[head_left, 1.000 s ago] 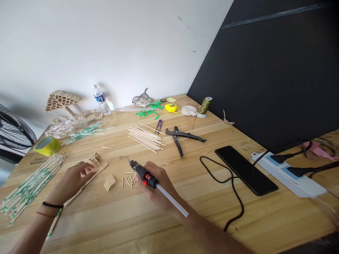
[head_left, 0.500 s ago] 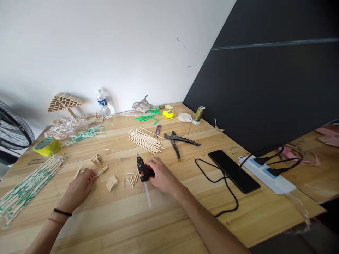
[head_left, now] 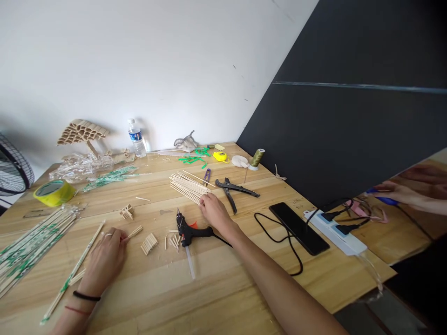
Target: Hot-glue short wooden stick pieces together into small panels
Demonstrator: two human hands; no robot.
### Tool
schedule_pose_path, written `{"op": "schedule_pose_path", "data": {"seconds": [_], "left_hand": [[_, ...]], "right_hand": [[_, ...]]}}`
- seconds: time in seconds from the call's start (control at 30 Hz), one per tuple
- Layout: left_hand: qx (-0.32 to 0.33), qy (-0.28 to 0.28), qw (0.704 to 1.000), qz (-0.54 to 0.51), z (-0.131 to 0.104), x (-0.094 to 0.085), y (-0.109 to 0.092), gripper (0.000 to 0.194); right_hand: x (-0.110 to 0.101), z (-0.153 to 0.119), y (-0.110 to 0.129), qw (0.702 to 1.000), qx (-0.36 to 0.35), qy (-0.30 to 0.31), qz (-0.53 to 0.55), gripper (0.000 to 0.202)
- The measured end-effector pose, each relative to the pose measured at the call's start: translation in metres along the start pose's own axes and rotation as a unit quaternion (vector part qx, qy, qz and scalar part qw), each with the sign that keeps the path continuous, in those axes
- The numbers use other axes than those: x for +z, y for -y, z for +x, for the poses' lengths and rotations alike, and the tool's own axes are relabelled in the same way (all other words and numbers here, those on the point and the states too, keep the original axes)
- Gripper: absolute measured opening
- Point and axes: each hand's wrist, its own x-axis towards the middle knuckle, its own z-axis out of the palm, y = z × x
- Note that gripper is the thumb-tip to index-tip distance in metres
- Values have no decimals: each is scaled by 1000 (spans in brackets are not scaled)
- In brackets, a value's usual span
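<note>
My left hand (head_left: 108,255), wearing a ring, rests low over the table, thumb and fingers pinching a small piece of short wooden sticks (head_left: 135,231). My right hand (head_left: 213,211) is at the near end of a fan of long thin wooden sticks (head_left: 188,186), its fingers curled onto them and the fingertips mostly hidden. Between my hands lies a black glue gun (head_left: 186,231), a clear glue stick (head_left: 190,263) poking out of its back. Short cut sticks (head_left: 173,241), a flat raft of short sticks (head_left: 149,244) and a small stick model (head_left: 126,212) sit nearby.
Pliers-like cutters (head_left: 230,188), purple snips (head_left: 207,177), a phone (head_left: 298,228) and a power strip (head_left: 337,232) lie rightward. Yellow tape (head_left: 54,193) and wrapped sticks (head_left: 38,242) are left. A bottle (head_left: 137,139) stands behind. Another person's hand (head_left: 401,191) shows far right.
My right hand has let go of the glue gun, now lying on the table, and moved up to the long sticks. Another person's hand with a blue tool has appeared at right.
</note>
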Motion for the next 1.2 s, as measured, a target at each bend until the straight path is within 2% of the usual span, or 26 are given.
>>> {"op": "schedule_pose_path", "data": {"seconds": [0.3, 0.5, 0.7, 0.87, 1.0, 1.2], "left_hand": [[7, -24, 998, -65, -11, -2, -4, 17], [9, -39, 991, -125, -14, -8, -15, 17], [1, -42, 982, -185, -20, -10, -34, 17], [-5, -35, 973, -227, -22, -13, -44, 15], [-15, -39, 968, -246, -24, -12, -48, 14], [-27, -41, 965, -259, -25, -8, -45, 8]], "right_hand": [[-2, 12, 16, 992, 23, 78, -101, 34], [-11, 21, 6, 991, 15, 74, -109, 32], [-16, 24, -13, 997, 13, 31, -63, 30], [-7, 16, -13, 1000, 9, 18, 7, 22], [3, 10, -9, 998, 7, 21, 62, 16], [9, 13, -16, 991, 28, 15, 132, 19]]}}
